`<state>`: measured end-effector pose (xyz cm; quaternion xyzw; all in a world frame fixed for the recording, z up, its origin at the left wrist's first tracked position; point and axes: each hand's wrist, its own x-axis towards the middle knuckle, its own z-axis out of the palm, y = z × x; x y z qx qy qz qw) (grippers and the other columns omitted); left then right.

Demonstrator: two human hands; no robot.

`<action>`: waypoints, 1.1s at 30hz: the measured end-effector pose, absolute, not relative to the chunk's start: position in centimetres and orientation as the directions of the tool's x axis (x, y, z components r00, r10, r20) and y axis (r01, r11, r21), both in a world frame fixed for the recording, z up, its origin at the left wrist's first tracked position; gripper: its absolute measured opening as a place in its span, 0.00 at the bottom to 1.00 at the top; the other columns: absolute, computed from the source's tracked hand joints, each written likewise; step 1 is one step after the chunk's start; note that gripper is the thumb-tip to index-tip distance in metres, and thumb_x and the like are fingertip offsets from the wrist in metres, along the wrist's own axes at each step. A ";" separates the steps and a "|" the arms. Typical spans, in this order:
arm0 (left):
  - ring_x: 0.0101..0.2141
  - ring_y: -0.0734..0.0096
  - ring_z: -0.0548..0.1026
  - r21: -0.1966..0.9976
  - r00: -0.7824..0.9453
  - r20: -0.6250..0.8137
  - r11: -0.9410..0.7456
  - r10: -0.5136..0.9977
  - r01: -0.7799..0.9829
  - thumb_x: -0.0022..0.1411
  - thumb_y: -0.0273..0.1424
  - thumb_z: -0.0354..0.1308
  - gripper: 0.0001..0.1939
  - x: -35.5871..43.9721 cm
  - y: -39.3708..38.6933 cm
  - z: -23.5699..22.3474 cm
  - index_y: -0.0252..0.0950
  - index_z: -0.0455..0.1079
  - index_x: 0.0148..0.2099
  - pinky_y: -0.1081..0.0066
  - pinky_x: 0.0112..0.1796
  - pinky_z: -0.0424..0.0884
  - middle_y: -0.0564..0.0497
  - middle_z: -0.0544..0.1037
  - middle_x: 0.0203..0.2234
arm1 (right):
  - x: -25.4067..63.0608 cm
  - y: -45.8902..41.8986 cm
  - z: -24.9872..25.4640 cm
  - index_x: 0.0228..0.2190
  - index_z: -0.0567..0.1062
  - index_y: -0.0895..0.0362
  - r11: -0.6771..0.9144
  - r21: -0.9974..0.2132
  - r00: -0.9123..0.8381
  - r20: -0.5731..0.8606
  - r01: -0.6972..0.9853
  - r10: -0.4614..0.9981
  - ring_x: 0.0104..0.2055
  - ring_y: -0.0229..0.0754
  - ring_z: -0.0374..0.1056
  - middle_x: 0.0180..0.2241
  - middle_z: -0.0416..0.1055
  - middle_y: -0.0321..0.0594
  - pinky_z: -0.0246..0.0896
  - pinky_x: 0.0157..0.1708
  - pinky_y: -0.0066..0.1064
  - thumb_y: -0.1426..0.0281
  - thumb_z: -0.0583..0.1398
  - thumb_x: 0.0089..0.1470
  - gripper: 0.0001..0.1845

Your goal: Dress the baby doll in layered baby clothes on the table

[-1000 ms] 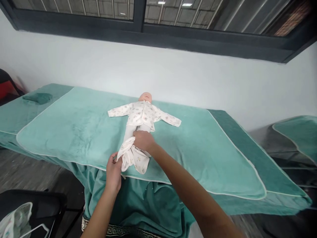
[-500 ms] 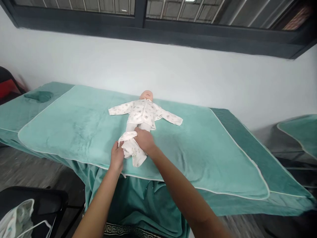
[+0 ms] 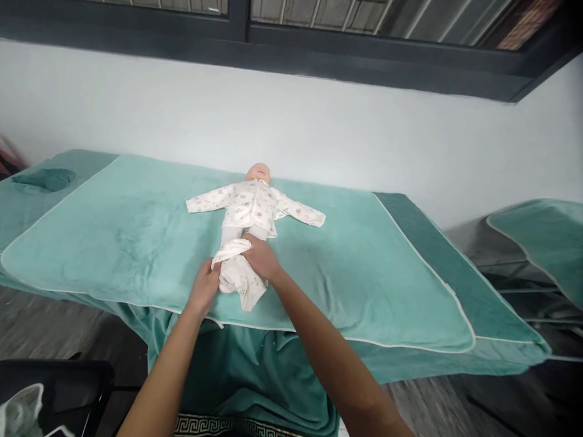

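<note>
A baby doll [image 3: 259, 172] lies on its back, head toward the wall, wearing a white patterned long-sleeved top [image 3: 252, 204] with both sleeves spread out. White baby trousers [image 3: 240, 280] are bunched around its lower legs. My left hand [image 3: 204, 287] is closed on the left edge of the waistband. On the other side, my right hand [image 3: 260, 256] grips the waistband's right part, its fingertips partly hidden in the cloth near the doll's legs. The doll's feet are covered by the fabric.
A green blanket [image 3: 150, 243] with pale piping covers the massage bed [image 3: 496, 309], which stands along the white wall. A black chair [image 3: 91, 388] with crumpled cloth [image 3: 22, 408] on it is at lower left. Another green-covered bed [image 3: 546, 243] stands at right.
The trousers' waistband is stretched a little wider, with my left hand slightly farther out to the left. The camera view has shifted somewhat to the right.
</note>
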<state>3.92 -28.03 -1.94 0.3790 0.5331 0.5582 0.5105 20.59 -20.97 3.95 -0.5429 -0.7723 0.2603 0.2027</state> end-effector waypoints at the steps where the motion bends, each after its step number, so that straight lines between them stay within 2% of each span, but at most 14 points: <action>1: 0.32 0.70 0.72 0.972 -0.084 -0.154 0.136 0.984 -0.190 0.59 0.46 0.63 0.20 3.2 -28.4 -1.7 0.35 0.72 0.43 0.72 0.33 0.67 0.51 0.76 0.31 | 20.6 -21.1 3.9 0.40 0.73 0.51 0.242 -0.659 -0.303 0.022 0.712 0.953 0.42 0.44 0.70 0.41 0.77 0.36 0.60 0.38 0.30 0.72 0.54 0.57 0.11; 4: 0.37 0.66 0.76 0.939 0.178 -0.180 0.223 0.967 -0.260 0.51 0.39 0.71 0.28 1.6 -29.1 -1.1 0.35 0.69 0.51 0.69 0.41 0.70 0.48 0.79 0.37 | 20.4 -21.3 3.9 0.40 0.73 0.51 0.184 -0.699 -0.248 0.010 0.691 0.969 0.39 0.46 0.69 0.38 0.77 0.36 0.58 0.36 0.32 0.72 0.54 0.55 0.12; 7: 0.40 0.63 0.77 0.950 0.235 -0.195 0.243 0.952 -0.196 0.44 0.31 0.73 0.30 0.9 -28.8 -0.7 0.36 0.68 0.50 0.67 0.44 0.71 0.48 0.79 0.40 | 20.3 -21.4 3.9 0.39 0.73 0.51 0.184 -0.705 -0.242 0.019 0.684 0.970 0.39 0.46 0.68 0.38 0.77 0.36 0.56 0.35 0.32 0.71 0.54 0.55 0.11; 11: 0.37 0.63 0.76 0.984 0.162 -0.162 0.172 0.973 -0.048 0.44 0.28 0.68 0.22 0.4 -26.6 -1.2 0.36 0.71 0.44 0.69 0.40 0.70 0.51 0.79 0.35 | 20.6 -21.5 3.8 0.38 0.72 0.52 0.201 -0.732 -0.269 0.025 0.650 0.963 0.38 0.44 0.68 0.37 0.77 0.35 0.57 0.36 0.31 0.73 0.53 0.54 0.11; 15: 0.33 0.66 0.74 0.986 0.104 -0.115 0.101 0.988 0.130 0.45 0.28 0.64 0.13 -0.8 -23.5 -1.4 0.33 0.74 0.36 0.71 0.36 0.68 0.53 0.78 0.30 | 20.9 -21.6 3.5 0.39 0.72 0.51 0.197 -0.754 -0.257 0.038 0.627 0.966 0.39 0.44 0.69 0.39 0.76 0.33 0.59 0.37 0.31 0.74 0.53 0.53 0.12; 20: 0.32 0.67 0.73 0.935 -0.051 0.063 -0.041 0.997 0.352 0.48 0.30 0.58 0.08 -0.9 -19.5 -0.8 0.33 0.76 0.32 0.72 0.35 0.67 0.54 0.78 0.27 | 20.9 -21.3 3.3 0.39 0.72 0.51 0.182 -0.751 -0.241 0.031 0.635 0.970 0.41 0.47 0.70 0.38 0.77 0.36 0.61 0.37 0.34 0.65 0.58 0.58 0.07; 23: 0.34 0.65 0.74 0.917 -0.076 0.134 -0.095 0.988 0.389 0.48 0.29 0.55 0.11 0.0 -17.3 -0.8 0.34 0.76 0.33 0.71 0.36 0.68 0.52 0.80 0.30 | 21.1 -21.3 3.7 0.38 0.73 0.52 0.209 -0.748 -0.295 0.018 0.630 0.955 0.43 0.48 0.71 0.39 0.77 0.38 0.62 0.40 0.34 0.57 0.60 0.60 0.12; 26: 0.36 0.65 0.75 0.905 -0.157 0.213 -0.134 0.964 0.404 0.49 0.28 0.52 0.14 0.9 -16.2 -1.4 0.34 0.76 0.35 0.69 0.40 0.69 0.50 0.81 0.32 | 21.3 -21.4 4.3 0.41 0.74 0.51 0.255 -0.753 -0.391 -0.003 0.607 0.921 0.45 0.48 0.72 0.42 0.77 0.36 0.63 0.42 0.35 0.50 0.65 0.54 0.21; 29: 0.37 0.65 0.75 0.893 -0.227 0.261 -0.145 0.938 0.426 0.51 0.28 0.53 0.13 1.7 -16.9 -2.1 0.35 0.75 0.39 0.68 0.43 0.69 0.49 0.80 0.34 | 21.4 -21.6 4.7 0.45 0.72 0.50 0.332 -0.697 -0.491 -0.034 0.636 0.870 0.46 0.50 0.71 0.45 0.76 0.36 0.62 0.41 0.34 0.52 0.71 0.44 0.30; 33: 0.42 0.66 0.75 0.925 -0.298 0.222 -0.104 0.929 0.365 0.56 0.31 0.59 0.18 1.6 -20.0 -2.7 0.36 0.70 0.49 0.68 0.46 0.69 0.46 0.78 0.45 | 21.3 -21.4 4.9 0.46 0.73 0.50 0.395 -0.616 -0.545 -0.068 0.682 0.836 0.46 0.51 0.71 0.46 0.77 0.35 0.61 0.39 0.34 0.59 0.71 0.45 0.27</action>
